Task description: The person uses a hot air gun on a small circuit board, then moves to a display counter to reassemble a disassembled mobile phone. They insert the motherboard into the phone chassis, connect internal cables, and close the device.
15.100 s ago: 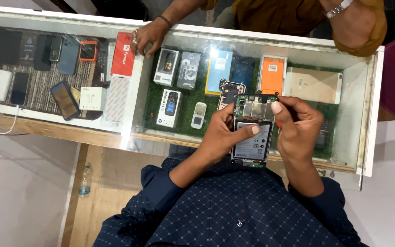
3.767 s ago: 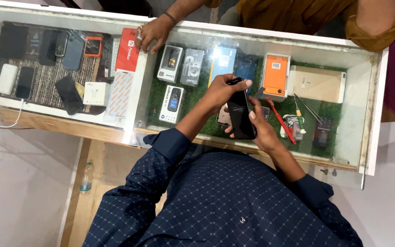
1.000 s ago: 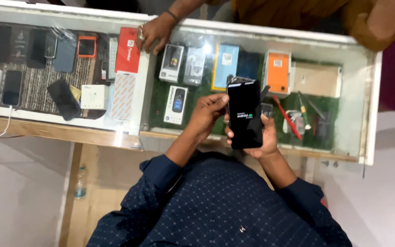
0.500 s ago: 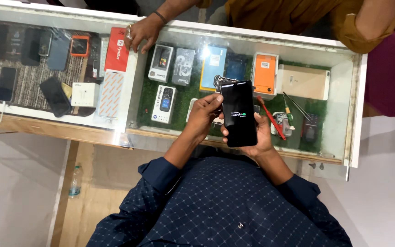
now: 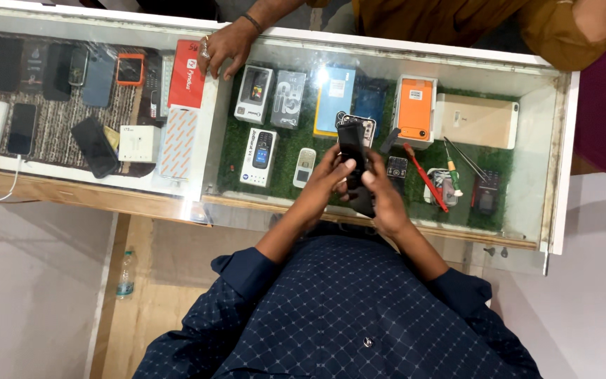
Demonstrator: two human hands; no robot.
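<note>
A black smartphone (image 5: 352, 158) is gripped between my left hand (image 5: 330, 175) and my right hand (image 5: 386, 198), just above the glass counter top (image 5: 527, 151). The phone is turned edge-on, so its dark screen shows only as a narrow strip. My left fingers wrap its left side and my right thumb rests on its right edge. A phone back cover (image 5: 358, 125) lies on the glass just beyond the phone. A red-handled screwdriver (image 5: 426, 177) and small tools (image 5: 457, 165) lie to the right of my right hand.
Under the glass sit several boxed phones, an orange box (image 5: 415, 109) and a beige box (image 5: 476, 121) on green turf. Loose phones (image 5: 92, 144) fill the left section. Another person's hand (image 5: 224, 49) rests on the far edge. A plastic bottle (image 5: 126, 275) stands on the floor.
The phone, held up facing me with its screen lit half a second ago, has been lowered toward the counter and turned edge-on. Both hands stayed on it.
</note>
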